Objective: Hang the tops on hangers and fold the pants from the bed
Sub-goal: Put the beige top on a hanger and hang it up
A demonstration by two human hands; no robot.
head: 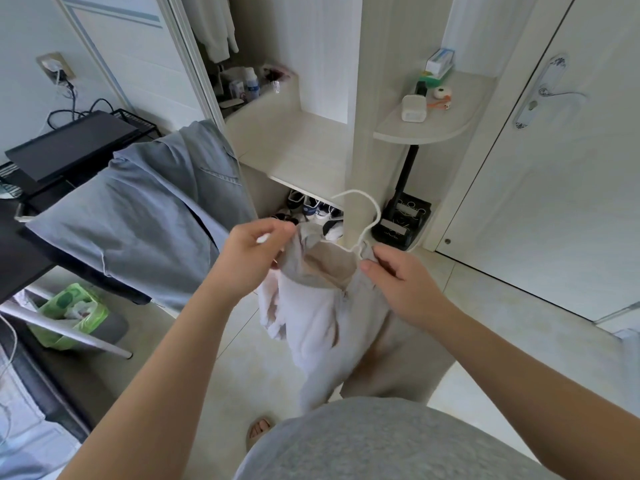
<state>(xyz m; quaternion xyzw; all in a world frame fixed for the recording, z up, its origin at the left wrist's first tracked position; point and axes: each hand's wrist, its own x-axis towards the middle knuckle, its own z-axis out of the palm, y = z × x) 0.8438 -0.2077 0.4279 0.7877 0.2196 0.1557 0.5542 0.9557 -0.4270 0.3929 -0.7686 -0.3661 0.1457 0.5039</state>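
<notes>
Centre of frame: we see a pale top (322, 323) hanging between both hands above the floor, its beige-lined collar spread open. The left hand (254, 252), fingers curled, grips the collar's left edge, where a white tip shows against the palm. The right hand (398, 280) pinches the collar's right edge between thumb and fingers. The white hanger (378, 212) rises from the collar, its hook just above the hands. Left of centre we note a blue-grey garment (149, 216) draped over furniture; at the right edge, a door handle (562, 95).
</notes>
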